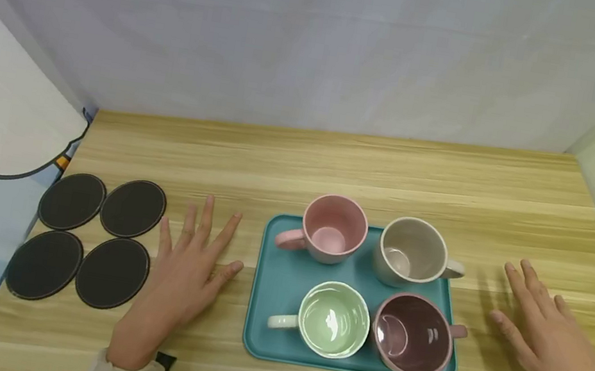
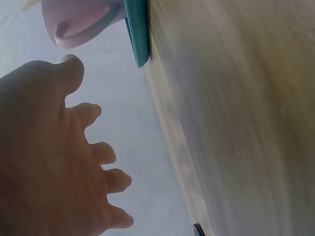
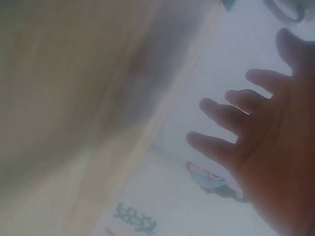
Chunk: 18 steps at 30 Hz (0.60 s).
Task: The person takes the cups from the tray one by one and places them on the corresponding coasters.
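My left hand [image 1: 184,274], fingers spread and holding nothing, is between the black coasters and the teal tray [image 1: 282,280]. My right hand [image 1: 550,339] hovers right of the tray with its fingers extended and nothing in it. On the tray stand a pink mug [image 1: 332,230] at back left and a beige mug [image 1: 409,252] at back right. At front left is a light green mug [image 1: 333,321], and at front right a mauve mug [image 1: 413,337]. The left-hand mugs' handles point left, the others' right. In the left wrist view the pink mug [image 2: 78,19] shows beyond my thumb.
Several round black coasters lie in two rows at the left, among them a back coaster [image 1: 133,208] and a front coaster [image 1: 112,273]. A pale cloth wall [image 1: 324,53] rises behind the wooden table [image 1: 254,165]. Printed cloth hangs along both sides.
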Motion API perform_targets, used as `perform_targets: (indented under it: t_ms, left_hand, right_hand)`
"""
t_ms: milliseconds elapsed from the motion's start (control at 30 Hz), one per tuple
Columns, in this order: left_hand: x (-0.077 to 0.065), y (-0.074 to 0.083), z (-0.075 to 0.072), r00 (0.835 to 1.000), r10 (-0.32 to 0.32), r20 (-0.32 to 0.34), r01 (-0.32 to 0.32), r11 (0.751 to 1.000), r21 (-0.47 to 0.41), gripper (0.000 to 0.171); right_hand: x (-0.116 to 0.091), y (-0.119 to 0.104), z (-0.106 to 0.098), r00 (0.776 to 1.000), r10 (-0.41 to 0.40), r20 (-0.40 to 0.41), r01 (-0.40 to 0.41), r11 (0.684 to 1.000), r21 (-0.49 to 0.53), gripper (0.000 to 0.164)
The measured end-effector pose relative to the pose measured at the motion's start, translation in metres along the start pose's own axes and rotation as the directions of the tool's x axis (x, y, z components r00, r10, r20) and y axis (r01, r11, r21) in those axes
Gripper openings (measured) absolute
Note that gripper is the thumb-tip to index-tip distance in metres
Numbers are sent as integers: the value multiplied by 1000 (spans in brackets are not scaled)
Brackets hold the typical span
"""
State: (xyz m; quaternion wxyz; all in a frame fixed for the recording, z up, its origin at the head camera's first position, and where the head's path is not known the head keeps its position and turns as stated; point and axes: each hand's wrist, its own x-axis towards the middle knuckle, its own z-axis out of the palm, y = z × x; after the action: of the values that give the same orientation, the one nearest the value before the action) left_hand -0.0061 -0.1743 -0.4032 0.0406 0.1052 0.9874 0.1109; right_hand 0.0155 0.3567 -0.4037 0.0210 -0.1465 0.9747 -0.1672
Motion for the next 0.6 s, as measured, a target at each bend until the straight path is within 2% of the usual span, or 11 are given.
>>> perform_targets:
  t_ms: [100, 367, 467, 600]
  left_hand:
    - [0, -1, -1, 1000, 4, -9, -4, 1000, -8, 71]
    - [1, -6, -7, 998, 29, -53, -29, 1000, 6, 60]
    - [0, -10, -8, 995, 41, -91, -40, 999, 15, 57]
    - [-2, -15, -9, 985, 65, -160, -61, 998, 32, 54]
  right_hand:
    - [1, -1, 0, 1000, 16, -2, -16, 1000, -21, 73]
    - [6, -9, 4, 996, -43, -83, 37, 997, -65, 37]
    - [6, -12, 7, 994, -46, -97, 41, 998, -54, 34]
    - [5, -16, 8, 997, -17, -78, 17, 1000, -10, 35]
